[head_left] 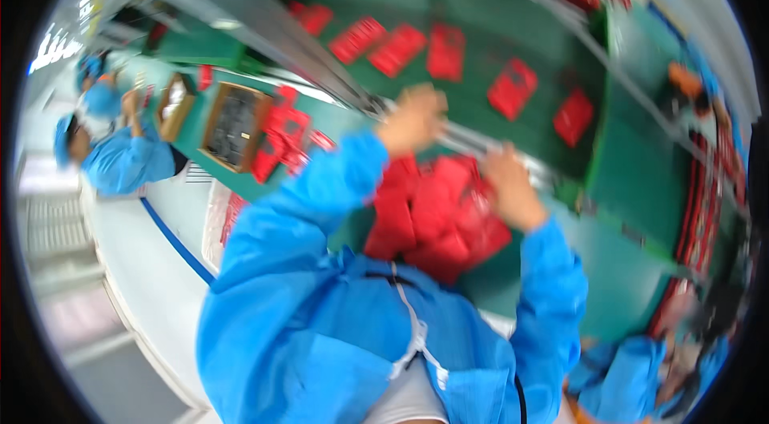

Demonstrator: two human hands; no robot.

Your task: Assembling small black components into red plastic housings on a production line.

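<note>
A heap of red flat packets (436, 220) lies on the green worktop close in front of my body. My left hand (412, 121) is raised just beyond the heap's far left side, near the metal rail of the conveyor. Its fingers are smeared by motion, and nothing can be made out in them. At the heap's right edge is my right hand (513, 187), fingertips pointing away from me, next to or touching the packets. Blur hides whether it grips one. Past the rail, several red packets (398, 50) lie spaced out along the green conveyor belt (481, 11).
To the left, a cardboard box (235, 126) of dark items stands beside more red packets (280, 135). A metal post (320, 63) slants over the belt's left side. One person in blue (132, 155) works at far left; others (625, 380) are at lower right.
</note>
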